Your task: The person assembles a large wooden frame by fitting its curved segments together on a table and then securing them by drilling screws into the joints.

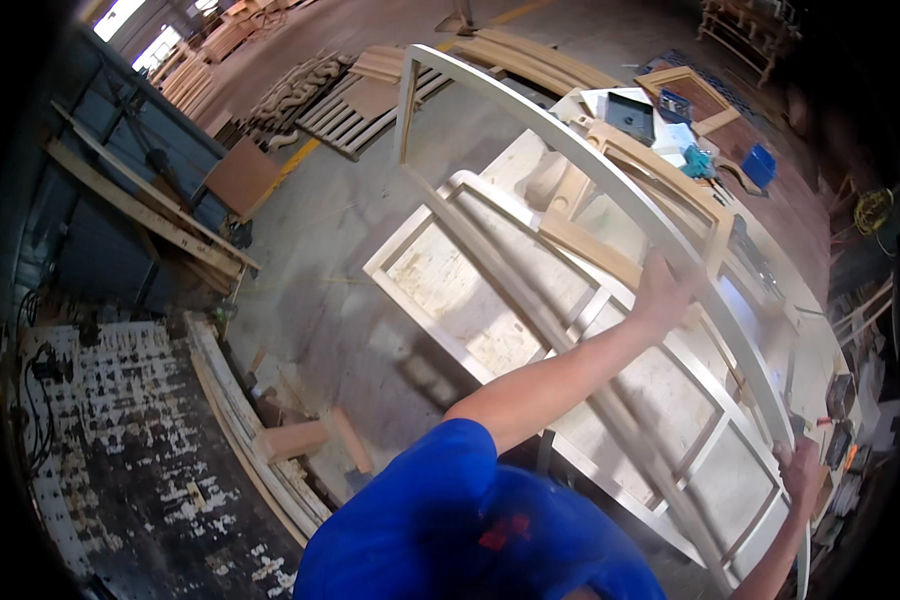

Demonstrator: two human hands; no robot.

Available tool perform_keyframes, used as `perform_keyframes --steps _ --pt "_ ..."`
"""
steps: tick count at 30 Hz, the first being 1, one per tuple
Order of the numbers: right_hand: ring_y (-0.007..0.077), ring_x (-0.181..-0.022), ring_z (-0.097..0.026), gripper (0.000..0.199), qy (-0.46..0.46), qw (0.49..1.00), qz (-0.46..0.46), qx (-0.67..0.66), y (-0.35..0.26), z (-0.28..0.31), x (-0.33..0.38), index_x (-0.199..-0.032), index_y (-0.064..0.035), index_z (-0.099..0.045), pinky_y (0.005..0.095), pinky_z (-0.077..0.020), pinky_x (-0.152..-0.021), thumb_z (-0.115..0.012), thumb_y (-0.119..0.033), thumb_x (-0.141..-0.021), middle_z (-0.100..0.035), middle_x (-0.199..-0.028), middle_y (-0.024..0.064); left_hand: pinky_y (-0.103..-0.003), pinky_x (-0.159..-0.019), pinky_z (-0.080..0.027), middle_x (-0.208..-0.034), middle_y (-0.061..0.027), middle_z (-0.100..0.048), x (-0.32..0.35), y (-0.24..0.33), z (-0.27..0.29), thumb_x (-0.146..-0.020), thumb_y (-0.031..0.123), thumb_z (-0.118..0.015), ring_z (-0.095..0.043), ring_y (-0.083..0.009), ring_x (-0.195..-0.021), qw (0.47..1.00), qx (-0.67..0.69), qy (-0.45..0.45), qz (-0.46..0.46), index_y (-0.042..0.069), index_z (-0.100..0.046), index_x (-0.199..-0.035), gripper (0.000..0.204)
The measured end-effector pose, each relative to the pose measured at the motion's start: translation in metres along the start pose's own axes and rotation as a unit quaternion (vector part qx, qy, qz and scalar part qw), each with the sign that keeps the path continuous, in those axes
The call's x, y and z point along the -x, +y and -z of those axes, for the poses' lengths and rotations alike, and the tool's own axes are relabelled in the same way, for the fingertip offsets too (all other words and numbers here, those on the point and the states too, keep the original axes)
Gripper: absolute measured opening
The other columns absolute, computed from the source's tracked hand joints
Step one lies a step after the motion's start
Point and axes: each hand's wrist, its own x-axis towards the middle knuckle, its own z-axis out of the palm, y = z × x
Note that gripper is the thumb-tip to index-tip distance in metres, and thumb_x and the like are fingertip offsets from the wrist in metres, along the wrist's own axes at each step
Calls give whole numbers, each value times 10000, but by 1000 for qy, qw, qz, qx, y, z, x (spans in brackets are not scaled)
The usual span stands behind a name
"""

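The left hand (662, 290) and right hand (800, 470) are each grasping the pale wooden frame (530, 110), spaced along its rail, tilting it above the bench (440, 265), likely for balance.

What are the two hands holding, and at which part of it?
Both hold the pale wooden frame by its long side rail: the left hand near the middle of the rail, the right hand at its near end.
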Motion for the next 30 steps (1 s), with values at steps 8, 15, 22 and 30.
perform_keyframes --steps 8,15,22,30 --pt "164 -607 -583 276 36 992 -51 -111 -137 70 142 -901 47 -624 349 -482 -586 -636 -96 -665 -591 -659 69 -284 -609 -479 -699 1 -618 10 139 -12 -932 80 -623 -568 -91 -637 971 90 -172 -138 39 -648 -715 223" --pt "94 -582 -477 186 206 956 -47 -202 -188 28 266 -933 28 -593 278 -390 -525 -550 -89 -795 -514 -700 2 -351 -912 -511 -1229 -283 -544 39 259 -41 -848 192 -746 -567 -252 -1095 931 54 -343 -110 -189 -339 -1264 695" --pt "70 -564 -448 174 290 915 6 -280 -193 -4 337 -897 -40 -549 240 -344 -518 -557 -213 -918 -474 -694 -14 -461 -1038 -469 -1283 -278 -555 212 126 34 -818 433 -809 -575 -398 -1204 817 -157 -472 -291 -80 -448 -1399 855" --pt "48 -638 -433 274 428 796 -69 -422 -166 -2 371 -1024 -97 -582 223 -326 -578 -629 -366 -1010 -471 -752 -36 -451 -1035 -464 -1393 -246 -464 389 3 230 -839 385 -806 -519 -401 -1228 724 -327 -599 99 21 -372 -1504 874"
